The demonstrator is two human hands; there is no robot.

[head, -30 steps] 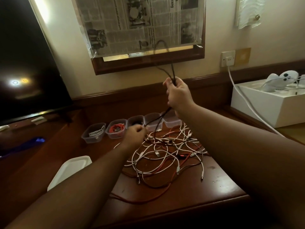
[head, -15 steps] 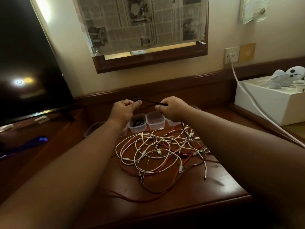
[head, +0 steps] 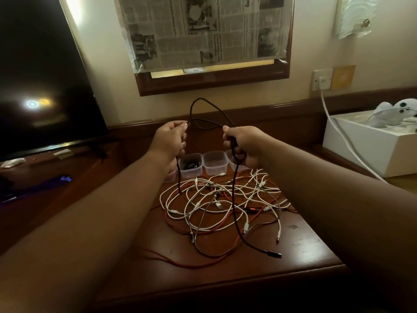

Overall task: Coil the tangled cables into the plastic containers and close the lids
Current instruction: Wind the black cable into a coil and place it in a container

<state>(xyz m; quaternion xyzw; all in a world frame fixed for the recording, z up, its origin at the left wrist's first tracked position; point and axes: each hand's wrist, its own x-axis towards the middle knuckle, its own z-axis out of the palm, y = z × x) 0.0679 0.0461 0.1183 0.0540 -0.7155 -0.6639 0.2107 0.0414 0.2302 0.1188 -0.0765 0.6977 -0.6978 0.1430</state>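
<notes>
A black cable (head: 234, 213) arcs between my two raised hands above the desk. My left hand (head: 170, 140) pinches one part of it at thumb and fingertips. My right hand (head: 242, 143) grips another part, and the cable hangs down from it to a plug lying near the desk's front. Below lies a tangle of white, red and dark cables (head: 216, 199). Clear plastic containers (head: 214, 162) stand in a row behind the tangle; one (head: 190, 166) holds something dark. My left wrist hides the containers further left.
A dark TV screen (head: 40, 82) fills the left. A white box (head: 372, 152) with white devices stands at the right, and a white cord (head: 338, 136) runs from the wall socket past it. The wooden desk (head: 304, 245) ends just below the tangle.
Both hands have moved apart and risen a little. The short stretch of black cable between them has become a tall loop, and more cable hangs from each hand.
</notes>
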